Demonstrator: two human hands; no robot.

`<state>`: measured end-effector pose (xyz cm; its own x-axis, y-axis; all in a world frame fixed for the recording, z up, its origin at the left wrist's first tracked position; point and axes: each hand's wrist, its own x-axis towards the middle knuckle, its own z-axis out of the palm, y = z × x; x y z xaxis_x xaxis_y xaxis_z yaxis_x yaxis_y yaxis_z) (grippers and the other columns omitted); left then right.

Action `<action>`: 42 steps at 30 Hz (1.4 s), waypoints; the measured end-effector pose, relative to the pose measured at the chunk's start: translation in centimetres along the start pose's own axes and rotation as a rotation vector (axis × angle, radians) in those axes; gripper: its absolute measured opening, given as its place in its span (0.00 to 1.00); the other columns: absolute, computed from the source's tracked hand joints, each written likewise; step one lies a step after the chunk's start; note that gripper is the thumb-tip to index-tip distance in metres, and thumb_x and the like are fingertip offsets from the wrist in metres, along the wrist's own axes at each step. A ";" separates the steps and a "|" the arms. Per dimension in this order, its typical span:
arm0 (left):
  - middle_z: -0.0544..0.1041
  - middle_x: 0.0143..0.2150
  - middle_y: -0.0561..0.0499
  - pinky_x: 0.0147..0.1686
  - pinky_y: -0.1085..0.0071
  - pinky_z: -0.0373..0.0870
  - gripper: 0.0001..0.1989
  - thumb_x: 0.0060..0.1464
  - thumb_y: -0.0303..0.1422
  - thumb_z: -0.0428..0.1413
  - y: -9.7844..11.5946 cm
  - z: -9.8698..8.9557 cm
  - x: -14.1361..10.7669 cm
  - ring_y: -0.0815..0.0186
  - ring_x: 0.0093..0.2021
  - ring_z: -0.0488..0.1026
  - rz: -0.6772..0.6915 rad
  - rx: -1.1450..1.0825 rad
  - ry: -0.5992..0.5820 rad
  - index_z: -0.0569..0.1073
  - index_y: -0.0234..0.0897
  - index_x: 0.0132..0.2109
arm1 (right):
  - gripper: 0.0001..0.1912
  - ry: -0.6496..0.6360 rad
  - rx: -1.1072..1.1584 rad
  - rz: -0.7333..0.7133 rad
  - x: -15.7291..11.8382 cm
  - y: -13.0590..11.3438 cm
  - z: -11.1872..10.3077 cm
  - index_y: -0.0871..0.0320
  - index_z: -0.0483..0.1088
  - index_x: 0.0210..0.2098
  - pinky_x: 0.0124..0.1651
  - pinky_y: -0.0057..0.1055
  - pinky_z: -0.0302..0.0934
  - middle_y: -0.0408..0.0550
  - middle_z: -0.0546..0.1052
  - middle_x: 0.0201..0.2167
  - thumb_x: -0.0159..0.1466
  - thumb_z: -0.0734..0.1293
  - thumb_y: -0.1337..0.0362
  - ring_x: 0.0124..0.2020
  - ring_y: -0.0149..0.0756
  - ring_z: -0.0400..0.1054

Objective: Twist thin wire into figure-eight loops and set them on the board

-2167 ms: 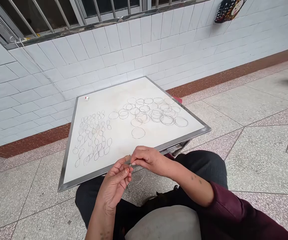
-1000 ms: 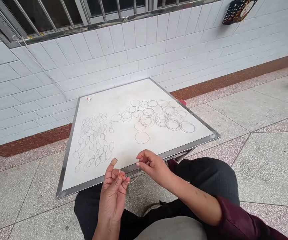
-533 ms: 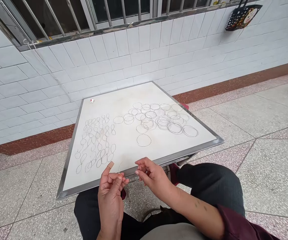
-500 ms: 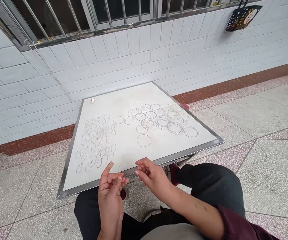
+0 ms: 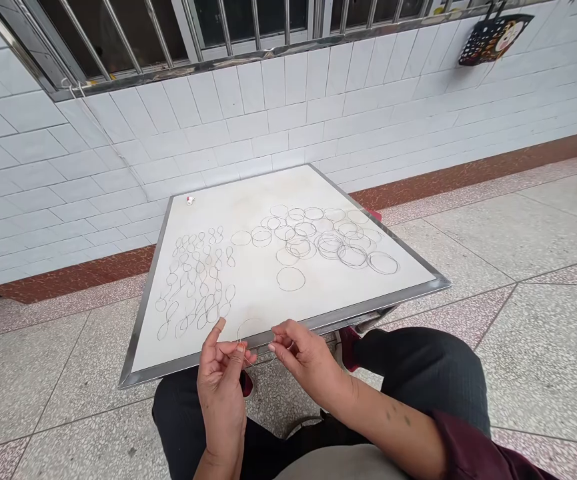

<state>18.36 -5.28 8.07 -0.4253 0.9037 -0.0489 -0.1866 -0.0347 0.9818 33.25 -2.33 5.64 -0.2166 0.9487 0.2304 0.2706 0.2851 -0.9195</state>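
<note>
At the near edge of a steel-framed white board (image 5: 393,301), the left hand (image 5: 221,393) pinches a thin wire loop (image 5: 251,319) narrowly between thumb and forefinger. The right hand (image 5: 308,363) curls just beside it, its grip unclear. Farther on lie wire figure-eights (image 5: 195,283) at left and wire rings (image 5: 331,243) at right.

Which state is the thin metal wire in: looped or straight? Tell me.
Looped: the thin metal wire curves round in an arc, pinched by the left hand.

The white board (image 5: 268,190) bears dark wire rings (image 5: 291,268), its rim (image 5: 393,301) apparently steel-grey.
</note>
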 end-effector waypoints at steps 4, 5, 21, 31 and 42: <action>0.73 0.29 0.57 0.41 0.68 0.73 0.31 0.52 0.37 0.63 0.1 0.2 0.0 0.69 0.30 0.73 -0.001 0.022 0.024 0.67 0.42 0.62 | 0.03 0.016 -0.094 -0.093 -0.1 0.2 0.5 0.55 0.66 0.39 0.35 0.29 0.60 0.44 0.71 0.31 0.65 0.63 0.68 0.32 0.34 0.66; 0.73 0.29 0.57 0.40 0.67 0.73 0.31 0.51 0.37 0.64 0.1 0.3 0.0 0.69 0.29 0.73 -0.002 0.033 0.029 0.67 0.42 0.62 | 0.03 0.019 -0.106 -0.107 -0.2 0.2 0.7 0.55 0.66 0.39 0.34 0.28 0.59 0.43 0.70 0.30 0.65 0.63 0.68 0.31 0.33 0.65; 0.73 0.26 0.58 0.38 0.72 0.70 0.28 0.53 0.34 0.61 -1.4 -0.1 0.5 0.70 0.29 0.72 -0.002 0.170 -0.095 0.68 0.40 0.61 | 0.08 -0.038 0.012 -0.116 -0.5 1.0 2.7 0.55 0.72 0.39 0.36 0.27 0.61 0.43 0.74 0.30 0.65 0.64 0.72 0.32 0.32 0.67; 0.74 0.25 0.58 0.35 0.71 0.69 0.27 0.52 0.35 0.61 -1.0 -0.1 0.5 0.68 0.28 0.71 -0.071 0.254 -0.181 0.68 0.37 0.59 | 0.08 -0.087 0.108 -0.092 -0.5 1.3 2.6 0.56 0.69 0.34 0.33 0.26 0.61 0.41 0.73 0.29 0.65 0.62 0.73 0.28 0.29 0.66; 0.74 0.24 0.58 0.33 0.70 0.69 0.30 0.49 0.36 0.62 -0.7 -0.4 0.6 0.68 0.27 0.70 -0.121 0.287 -0.189 0.68 0.36 0.59 | 0.05 -0.057 0.037 -0.154 -0.8 2.0 2.7 0.56 0.71 0.38 0.34 0.27 0.63 0.42 0.75 0.30 0.67 0.64 0.70 0.27 0.30 0.67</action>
<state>17.87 -4.93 7.31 -0.2396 0.9577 -0.1595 0.0415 0.1743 0.9838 31.46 -2.87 2.79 -0.3060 0.8846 0.3519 0.1958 0.4201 -0.8861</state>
